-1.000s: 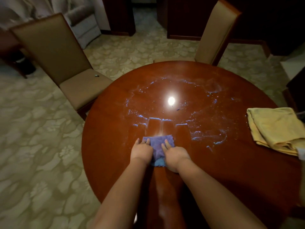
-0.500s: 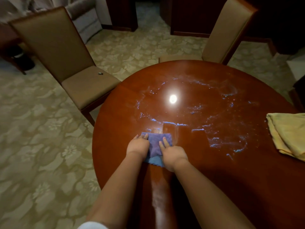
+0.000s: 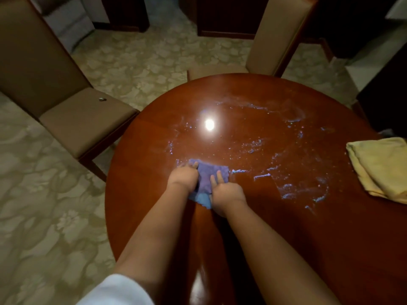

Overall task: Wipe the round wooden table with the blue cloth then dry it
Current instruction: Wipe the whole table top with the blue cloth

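We pressed the blue cloth (image 3: 208,176), lying at the table's (image 3: 154,205) 9 o'clock side, under both hands: left hand (image 3: 184,178) and right hand (image 3: 226,192), fingers flat. The wet streaks (image 3: 286,168) toward 3 o'clock could reach the yellow towel (image 3: 381,166) if we pushed them.

Round table (image 3: 286,249): blue cloth (image 3: 211,172), yellow towel (image 3: 383,168).

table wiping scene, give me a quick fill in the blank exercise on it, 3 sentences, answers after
1. Both hands, left hand and right hand, press on a cloth whose colour is ____.
2. The folded yellow towel lies near the table's ____ edge.
3. The number of chairs in view, one chair and a second chair, is ____.

Missing words: blue; right; two
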